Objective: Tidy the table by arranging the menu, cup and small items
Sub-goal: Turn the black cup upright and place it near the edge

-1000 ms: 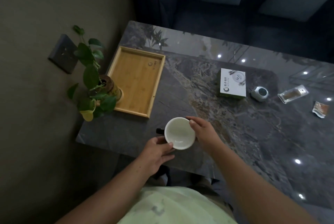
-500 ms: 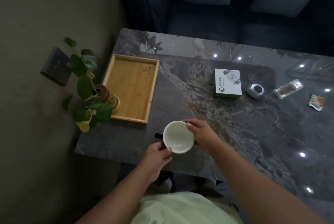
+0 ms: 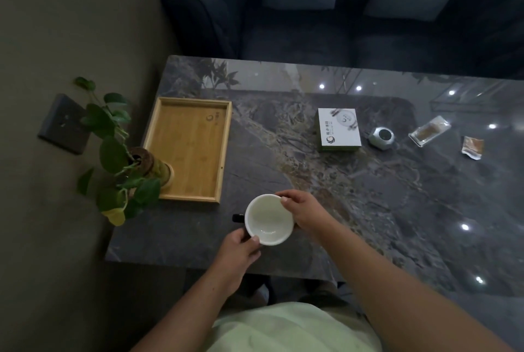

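Observation:
A white cup (image 3: pixel 268 219) with a dark handle on its left sits near the front edge of the dark marble table (image 3: pixel 354 195). My left hand (image 3: pixel 239 249) grips the cup at its near-left rim, by the handle. My right hand (image 3: pixel 303 214) holds the cup's right side, thumb on the rim. An empty bamboo tray (image 3: pixel 190 150) lies to the far left of the cup. A white menu card box (image 3: pixel 338 129) lies further back on the right. Beside it sit a small round silver item (image 3: pixel 382 138) and two small packets (image 3: pixel 429 130) (image 3: pixel 472 147).
A potted green plant (image 3: pixel 124 153) stands at the tray's near-left corner, leaves hanging over the table edge. A dark sofa (image 3: pixel 340 11) runs behind the table. The wall with a dark socket plate (image 3: pixel 63 124) is on the left.
The view has tilted down a little. My left hand has closed in on the cup's near-left rim; the right hand stays on the cup, which has barely moved.

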{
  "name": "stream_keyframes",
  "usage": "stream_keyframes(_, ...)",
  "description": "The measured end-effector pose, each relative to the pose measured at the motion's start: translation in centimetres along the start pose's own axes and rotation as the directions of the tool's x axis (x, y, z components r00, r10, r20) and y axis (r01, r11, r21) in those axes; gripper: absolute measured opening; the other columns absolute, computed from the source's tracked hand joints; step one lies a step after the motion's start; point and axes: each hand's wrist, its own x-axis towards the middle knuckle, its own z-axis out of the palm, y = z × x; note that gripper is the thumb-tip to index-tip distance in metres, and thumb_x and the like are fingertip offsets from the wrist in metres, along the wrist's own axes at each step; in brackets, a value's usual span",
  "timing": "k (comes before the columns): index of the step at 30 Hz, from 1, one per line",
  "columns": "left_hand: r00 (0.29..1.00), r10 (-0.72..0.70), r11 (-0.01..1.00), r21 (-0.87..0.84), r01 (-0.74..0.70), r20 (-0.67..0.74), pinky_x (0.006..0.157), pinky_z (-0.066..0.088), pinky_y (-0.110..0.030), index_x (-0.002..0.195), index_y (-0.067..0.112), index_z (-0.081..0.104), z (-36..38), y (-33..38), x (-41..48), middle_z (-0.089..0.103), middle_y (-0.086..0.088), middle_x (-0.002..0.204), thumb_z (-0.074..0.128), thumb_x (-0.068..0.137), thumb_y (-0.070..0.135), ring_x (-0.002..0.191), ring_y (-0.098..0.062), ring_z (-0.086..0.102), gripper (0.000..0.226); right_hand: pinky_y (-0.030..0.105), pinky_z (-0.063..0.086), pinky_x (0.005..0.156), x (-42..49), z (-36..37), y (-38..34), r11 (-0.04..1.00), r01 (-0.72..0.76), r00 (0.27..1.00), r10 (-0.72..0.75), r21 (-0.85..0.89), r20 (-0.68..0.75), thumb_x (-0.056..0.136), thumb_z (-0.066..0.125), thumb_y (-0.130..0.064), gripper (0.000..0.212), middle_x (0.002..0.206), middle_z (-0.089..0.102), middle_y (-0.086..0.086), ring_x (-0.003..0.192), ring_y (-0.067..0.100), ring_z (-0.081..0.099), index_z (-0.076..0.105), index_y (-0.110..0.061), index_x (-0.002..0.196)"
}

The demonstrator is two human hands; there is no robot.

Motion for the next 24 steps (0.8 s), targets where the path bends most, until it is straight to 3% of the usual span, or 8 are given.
stream_keyframes(5,1.0,-0.011,0.996,0.086,0.009,0.022,0.103,0.044,-0.042,0.132,0.006,0.051,-0.1,0.0,0.0,0.06,-0.014,0.128,0.046,0.103,0.006,0.124,-0.028,0.056,0.03,0.041,0.052,0.084,0.1,-0.1,0.3,0.999,0.047,0.999,-0.047,-0.022,-0.019,0.103,0.051,-0.013,0.027,0.104,0.068,0.012,0.096,0.026,0.062,0.068,-0.004,0.121)
stream_keyframes(10,0.999,0.045,0.961,0.274,-0.037,-0.022,0.084,0.048,-0.033,0.127,0.015,0.056,-0.5,0.0,0.5,0.066,-0.001,0.114,0.052,0.101,0.017,0.111,-0.019,0.06,0.026,0.029,0.049,0.075,-0.1,-0.3,0.5,0.999,0.042,0.999,-0.042,-0.019,-0.023,0.102,0.053,-0.019,0.025,0.104,0.068,0.005,0.095,0.021,0.062,0.069,-0.012,0.121)
stream_keyframes(14,0.978,0.134,0.911,0.408,-0.058,-0.161,0.095,0.049,-0.039,0.121,0.014,0.058,-1.4,0.6,1.0,0.065,-0.006,0.118,0.058,0.097,0.018,0.107,-0.021,0.06,0.025,0.048,0.057,0.093,-0.5,-0.8,0.5,1.0,-0.009,0.998,0.011,0.03,-0.061,0.097,0.062,-0.025,0.026,0.111,0.069,0.009,0.105,0.029,0.067,0.067,-0.016,0.121)
stream_keyframes(19,0.927,0.26,0.874,0.474,-0.106,-0.27,0.088,0.05,-0.039,0.106,0.021,0.053,-3.0,2.1,1.1,0.056,-0.011,0.118,0.065,0.09,0.011,0.101,-0.023,0.058,0.022,0.04,0.057,0.075,-1.4,-3.2,0.2,0.999,-0.011,0.991,0.017,0.047,-0.132,0.094,0.065,-0.031,0.016,0.094,0.068,0.0,0.09,0.019,0.067,0.064,-0.024,0.108)
stream_keyframes(24,0.876,0.445,0.736,0.634,-0.237,-0.188,0.087,0.047,-0.034,0.116,0.02,0.058,-1.7,5.2,1.5,0.057,-0.006,0.123,0.066,0.089,0.015,0.104,-0.016,0.055,0.028,0.036,0.056,0.069,-2.2,-6.3,-0.2,1.0,-0.008,0.983,0.012,0.025,-0.181,0.094,0.066,-0.028,0.032,0.098,0.065,0.002,0.085,0.016,0.064,0.061,-0.014,0.123)
